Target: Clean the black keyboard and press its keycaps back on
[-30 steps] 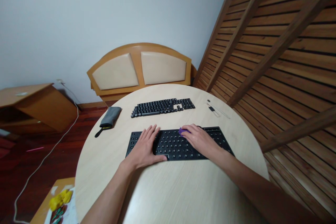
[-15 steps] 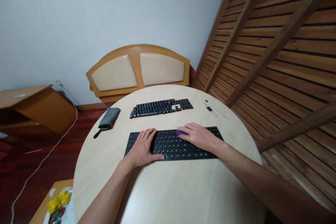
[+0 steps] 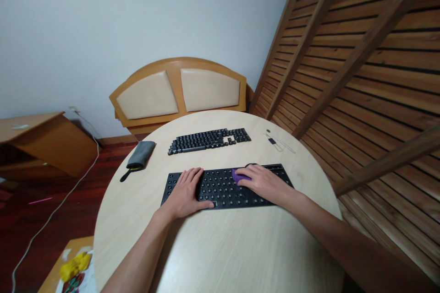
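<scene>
A black keyboard with its keycaps off (image 3: 220, 187) lies on the pale round table (image 3: 192, 256), its switches showing in rows. My left hand (image 3: 185, 194) rests flat on the keyboard's left part, fingers stretched out and thumb along the front edge. Over the right half, my right hand (image 3: 263, 183) grips a purple cloth (image 3: 238, 176) and presses it against the switches. Most of the cloth is hidden under the fingers. Behind the keyboard, the removed black keycaps (image 3: 202, 141) are laid out in keyboard order.
A keycap puller (image 3: 273, 141) with wire loops lies at the back right of the table. At the left sits a grey pouch (image 3: 141, 154) with a black strap. A slatted wooden frame (image 3: 360, 64) leans close on the right; a wooden headboard (image 3: 178, 87) stands behind.
My right hand has shifted slightly on the keyboard, and more of the purple cloth shows. My left hand keeps its place. The whole view has moved a little.
</scene>
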Action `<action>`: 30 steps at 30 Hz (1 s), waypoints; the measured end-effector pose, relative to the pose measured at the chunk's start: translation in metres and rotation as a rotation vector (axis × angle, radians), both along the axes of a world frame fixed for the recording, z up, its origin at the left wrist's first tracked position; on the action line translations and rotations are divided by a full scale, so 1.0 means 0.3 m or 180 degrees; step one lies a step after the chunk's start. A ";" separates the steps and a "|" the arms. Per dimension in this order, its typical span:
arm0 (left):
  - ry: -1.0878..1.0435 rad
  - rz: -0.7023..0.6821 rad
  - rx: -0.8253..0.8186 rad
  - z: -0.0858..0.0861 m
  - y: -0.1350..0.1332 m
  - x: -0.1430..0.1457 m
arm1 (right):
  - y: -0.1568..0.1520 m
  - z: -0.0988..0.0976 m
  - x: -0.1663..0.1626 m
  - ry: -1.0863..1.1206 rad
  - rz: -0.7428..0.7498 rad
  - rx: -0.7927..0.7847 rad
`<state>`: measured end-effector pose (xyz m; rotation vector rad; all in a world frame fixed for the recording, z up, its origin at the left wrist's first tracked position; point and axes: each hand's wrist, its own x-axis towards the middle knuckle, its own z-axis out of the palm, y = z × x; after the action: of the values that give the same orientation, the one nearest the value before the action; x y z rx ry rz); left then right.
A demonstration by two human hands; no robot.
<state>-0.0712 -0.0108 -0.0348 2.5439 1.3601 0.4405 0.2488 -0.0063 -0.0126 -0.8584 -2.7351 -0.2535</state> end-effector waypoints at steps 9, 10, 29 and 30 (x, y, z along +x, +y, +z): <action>-0.0011 -0.0032 0.0195 -0.020 0.005 -0.007 | -0.055 0.010 -0.019 0.0053 -0.0280 -0.0165; -0.0011 -0.0028 0.0188 -0.019 0.005 -0.006 | -0.064 0.000 -0.019 0.0147 -0.0425 -0.0217; -0.0034 -0.0037 0.0242 -0.019 0.003 -0.005 | -0.262 -0.017 -0.048 -0.0115 -0.1128 -0.0015; -0.0020 -0.0027 0.0227 -0.019 0.003 -0.005 | -0.266 -0.016 -0.046 -0.0077 -0.1090 -0.0042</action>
<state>-0.0726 -0.0099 -0.0405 2.6017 1.3544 0.5038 0.2351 -0.0862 -0.0175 -1.3341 -2.5993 -0.3124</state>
